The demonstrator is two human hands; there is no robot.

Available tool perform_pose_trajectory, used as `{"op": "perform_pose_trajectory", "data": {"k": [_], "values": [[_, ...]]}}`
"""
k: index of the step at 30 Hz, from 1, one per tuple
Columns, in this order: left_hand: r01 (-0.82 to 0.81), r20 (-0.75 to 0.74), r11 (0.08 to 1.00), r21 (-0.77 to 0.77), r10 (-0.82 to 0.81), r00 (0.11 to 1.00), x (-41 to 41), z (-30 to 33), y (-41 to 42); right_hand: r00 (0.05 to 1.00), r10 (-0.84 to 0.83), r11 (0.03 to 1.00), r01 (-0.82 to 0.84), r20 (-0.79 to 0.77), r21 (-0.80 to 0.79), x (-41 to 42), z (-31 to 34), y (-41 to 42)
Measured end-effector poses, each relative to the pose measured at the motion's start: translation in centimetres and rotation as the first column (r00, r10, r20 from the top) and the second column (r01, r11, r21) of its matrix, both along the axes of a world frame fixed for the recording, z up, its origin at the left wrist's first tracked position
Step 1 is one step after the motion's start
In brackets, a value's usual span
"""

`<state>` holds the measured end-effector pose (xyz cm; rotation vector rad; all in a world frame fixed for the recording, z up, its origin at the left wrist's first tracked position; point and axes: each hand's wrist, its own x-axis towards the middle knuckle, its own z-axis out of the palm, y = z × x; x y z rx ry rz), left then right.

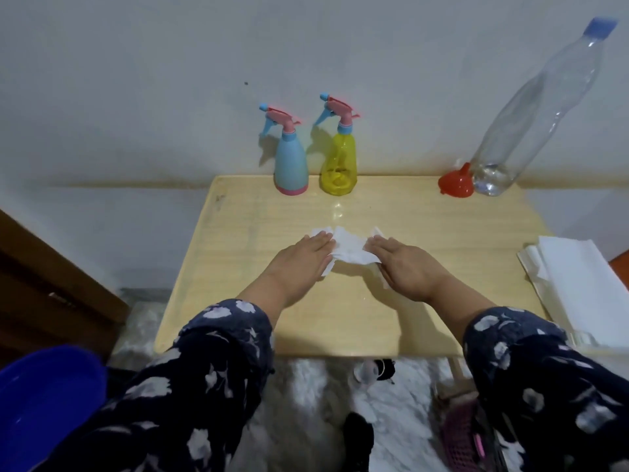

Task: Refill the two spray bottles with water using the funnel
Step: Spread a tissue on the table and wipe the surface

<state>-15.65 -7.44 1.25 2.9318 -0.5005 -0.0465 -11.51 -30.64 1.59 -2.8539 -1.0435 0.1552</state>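
Note:
A blue spray bottle and a yellow spray bottle stand upright side by side at the table's far edge, both with pink and blue trigger heads on. A red funnel lies at the far right beside a tall clear water bottle with a blue cap and a little water at its bottom. A crumpled white tissue lies mid-table. My left hand presses flat on its left part. My right hand rests on its right part, fingers straight.
The light wooden table stands against a white wall. A stack of white paper towels sits at its right edge. A blue basin is at lower left, a pink basket on the floor at lower right, dark wooden furniture on the left.

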Motion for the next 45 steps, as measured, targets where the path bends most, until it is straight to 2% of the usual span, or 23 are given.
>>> {"op": "perform_pose_trajectory", "data": {"k": [7, 13, 15, 18, 24, 28, 35, 41, 45], "values": [[-0.054, -0.083, 0.998, 0.045, 0.057, 0.995, 11.7, -2.8, -1.5, 0.999, 0.027, 1.000, -0.028, -0.047, -0.014, 12.4, -2.8, -1.5], [-0.049, -0.060, 0.998, 0.042, 0.051, 0.997, 16.4, -5.0, -1.7, 0.995, 0.054, 0.998, -0.056, -0.080, -0.025, 18.4, -5.1, -0.5], [-0.069, -0.121, 0.997, -0.029, 0.065, 0.991, 16.7, -5.5, -1.3, 0.995, 0.064, 0.997, -0.067, -0.080, -0.030, 19.3, -5.7, -0.5], [-0.099, -0.098, 0.991, -0.085, 0.090, 0.991, 17.0, -6.1, -1.1, 0.991, 0.099, 0.993, -0.105, -0.090, -0.060, 19.9, -6.2, -0.6], [-0.110, -0.119, 0.992, -0.067, 0.102, 0.988, 15.6, -5.7, -2.0, 0.990, 0.097, 0.994, -0.092, -0.099, 0.054, 17.5, -6.4, -1.4], [-0.082, -0.128, 0.995, -0.051, 0.075, 0.989, 13.5, -5.7, -2.3, 0.988, 0.113, 0.992, -0.105, -0.109, 0.074, 15.2, -6.5, -2.2], [-0.046, -0.118, 0.995, -0.085, 0.036, 0.992, 8.4, -6.0, -2.9, 0.987, 0.105, 0.994, -0.104, -0.123, 0.014, 10.5, -6.3, -3.7], [0.019, -0.111, 0.999, -0.037, -0.023, 0.994, 3.7, -6.2, -3.4, 0.985, 0.118, 0.993, -0.120, -0.126, -0.010, 5.0, -6.7, -5.1], [0.087, -0.035, 0.996, -0.021, -0.088, 0.996, 0.6, -6.4, -3.6, 0.985, 0.107, 0.994, -0.110, -0.133, -0.010, 1.5, -6.7, -5.6]]}}
